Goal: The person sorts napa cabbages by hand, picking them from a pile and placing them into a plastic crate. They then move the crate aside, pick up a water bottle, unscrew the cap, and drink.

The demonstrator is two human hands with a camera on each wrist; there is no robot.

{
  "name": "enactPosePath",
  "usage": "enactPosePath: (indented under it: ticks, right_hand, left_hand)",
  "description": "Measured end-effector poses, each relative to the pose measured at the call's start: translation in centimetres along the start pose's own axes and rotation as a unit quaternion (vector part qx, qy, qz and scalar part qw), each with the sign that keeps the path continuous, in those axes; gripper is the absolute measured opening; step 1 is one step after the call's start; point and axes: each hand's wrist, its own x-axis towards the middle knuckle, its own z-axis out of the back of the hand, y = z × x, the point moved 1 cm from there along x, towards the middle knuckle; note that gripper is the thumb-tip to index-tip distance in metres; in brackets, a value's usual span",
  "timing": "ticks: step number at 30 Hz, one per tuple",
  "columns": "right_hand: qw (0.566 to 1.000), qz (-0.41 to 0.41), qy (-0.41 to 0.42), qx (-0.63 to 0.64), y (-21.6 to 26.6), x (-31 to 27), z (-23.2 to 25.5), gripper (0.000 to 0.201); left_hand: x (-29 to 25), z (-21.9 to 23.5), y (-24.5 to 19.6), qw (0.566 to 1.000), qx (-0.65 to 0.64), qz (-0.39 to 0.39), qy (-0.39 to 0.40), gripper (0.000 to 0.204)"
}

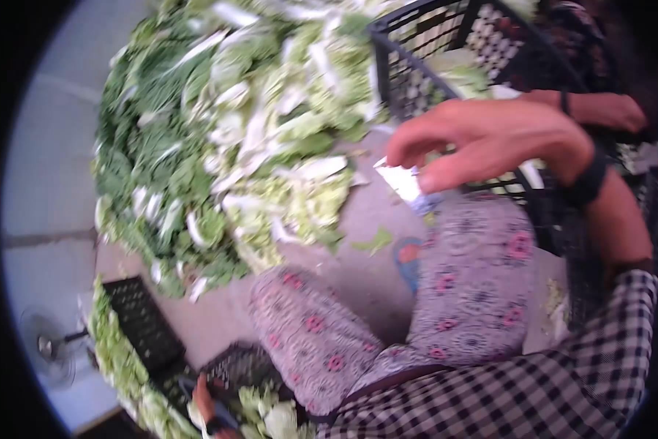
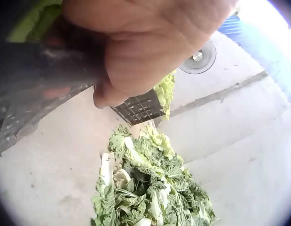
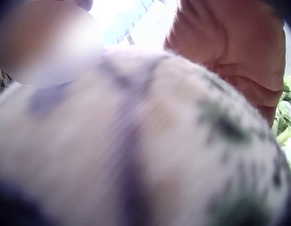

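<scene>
In the head view my left hand (image 1: 204,399) is low at the left, beside black plastic crates with pale green leaves. The left wrist view shows its fingers and thumb around the dark rim (image 2: 56,63) of a black crate. My right hand (image 1: 486,139) is raised over my right knee (image 1: 482,234), fingers loosely bent and a gap between them and the thumb. Just beyond the thumb shows a bright white, shiny flat piece (image 1: 400,181), partly covered by the hand. Patterned trouser cloth (image 3: 136,141) fills most of the right wrist view, with the palm (image 3: 230,47) above it.
A large heap of Chinese cabbage leaves (image 1: 234,124) covers the floor ahead. At upper right stands a black crate (image 1: 409,62) with leaves inside, beside another person's arm (image 1: 607,110). A second black crate (image 1: 144,322) and a fan (image 1: 49,344) are at the left.
</scene>
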Motion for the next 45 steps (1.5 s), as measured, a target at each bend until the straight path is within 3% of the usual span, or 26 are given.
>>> enactPosePath:
  ticks: [1,3,5,8,10,11,14,17,18,19,20,22,25,28,29,30,32,34,35,36,38,40,42,44,45]
  right_hand:
    - [1.000,-0.017,-0.022,0.013,-0.1,-0.2,0.5,0.044]
    - [0.997,-0.051,-0.046,0.016,0.8,-0.7,0.9,0.042]
    - [0.995,-0.079,-0.056,0.031,0.6,-0.9,1.2,0.045]
    - [0.990,-0.131,-0.043,0.002,-0.6,-1.0,0.6,0.050]
    - [0.998,-0.041,0.000,-0.050,0.5,0.1,1.3,0.050]
    - [0.998,-0.036,-0.008,-0.045,0.2,0.2,1.4,0.056]
    - [0.998,-0.038,-0.024,-0.047,0.2,0.1,1.4,0.064]
    - [0.998,-0.052,-0.007,-0.037,0.0,0.9,0.9,0.067]
    - [0.998,-0.060,0.003,-0.029,0.1,1.3,0.7,0.068]
    - [0.992,-0.121,0.013,-0.026,2.4,2.0,0.5,0.073]
    - [0.994,-0.099,0.020,-0.038,2.4,2.2,0.5,0.070]
    - [0.996,-0.063,0.029,-0.063,2.4,2.4,0.2,0.063]
    - [0.976,-0.148,-0.120,0.109,5.1,1.3,-1.4,0.054]
    - [0.982,-0.117,-0.121,0.083,6.0,1.0,-1.7,0.055]
    - [0.985,-0.103,-0.122,0.072,6.0,1.0,-1.8,0.055]
    - [0.986,-0.090,-0.124,0.061,6.1,0.9,-1.9,0.055]
    - [0.990,-0.065,-0.122,0.039,6.3,0.7,-2.0,0.055]
    - [0.992,-0.056,-0.114,-0.014,7.5,1.1,-2.1,0.055]
    - [0.991,-0.048,-0.116,-0.039,7.3,1.1,-2.0,0.056]
    - [0.990,-0.041,-0.122,-0.061,7.0,1.0,-1.9,0.056]
    - [0.975,-0.014,-0.157,-0.155,6.4,0.9,-1.6,0.056]
    - [0.967,0.003,-0.155,-0.203,6.6,1.3,-0.4,0.056]
    - [0.973,0.014,-0.153,-0.171,7.4,2.3,-0.2,0.055]
    - [0.979,0.016,-0.153,-0.132,7.2,3.8,0.0,0.057]
    - [0.983,0.010,-0.120,-0.137,7.4,4.8,0.1,0.062]
  left_hand:
    - [-0.1,-2.0,-3.2,0.999,-0.051,0.001,-0.017,0.038]
    - [2.4,-2.8,-4.6,0.985,-0.162,0.063,0.008,0.023]
    - [3.6,-4.2,-6.3,0.982,-0.153,0.111,-0.019,0.015]
    - [1.1,-7.6,-12.8,0.996,-0.084,-0.017,0.035,0.012]
    - [-0.4,-9.9,-16.8,0.996,-0.017,-0.064,0.052,0.016]
    - [-0.2,-11.1,-17.5,0.995,-0.047,-0.076,0.048,0.014]
    - [1.1,-13.8,-19.9,0.981,0.100,-0.152,0.060,0.016]
    - [-2.6,-17.1,-24.8,0.958,0.179,-0.222,0.041,0.019]
    - [-1.0,-18.2,-23.4,0.936,0.177,-0.304,0.023,0.020]
    - [-1.6,-19.1,-23.6,0.938,0.123,-0.322,0.031,0.020]
    - [-0.8,-19.5,-23.1,0.911,0.215,-0.352,-0.011,0.021]
    - [-1.2,-19.9,-23.1,0.933,0.175,-0.315,0.002,0.022]
    - [-0.9,-20.3,-22.6,0.941,0.152,-0.300,0.027,0.032]
    - [-2.0,-20.8,-21.6,0.950,0.036,-0.303,0.069,0.056]
    - [-2.4,-20.7,-21.3,0.955,0.006,-0.271,0.122,0.074]
    - [-5.3,-19.2,-23.1,0.968,0.039,-0.190,0.158,0.075]
    - [-8.0,-18.3,-24.1,0.924,0.035,-0.363,0.113,0.071]
    - [-11.2,-18.2,-25.6,0.839,0.146,-0.525,-0.008,0.062]
    - [-14.0,-16.4,-27.2,0.810,0.067,-0.571,0.113,0.055]
    - [-16.8,-14.4,-27.9,0.804,0.031,-0.572,0.161,0.049]
    - [-19.7,-10.2,-26.7,0.769,0.038,-0.638,-0.003,0.045]
    - [-19.2,-6.3,-22.5,0.808,0.005,-0.555,-0.197,0.047]
    - [-16.1,-4.3,-14.5,0.860,-0.144,-0.387,-0.300,0.050]
    - [-13.7,-4.9,-5.3,0.851,-0.405,-0.198,-0.269,0.051]
    - [-13.1,-6.0,-1.7,0.857,-0.460,-0.130,-0.194,0.053]
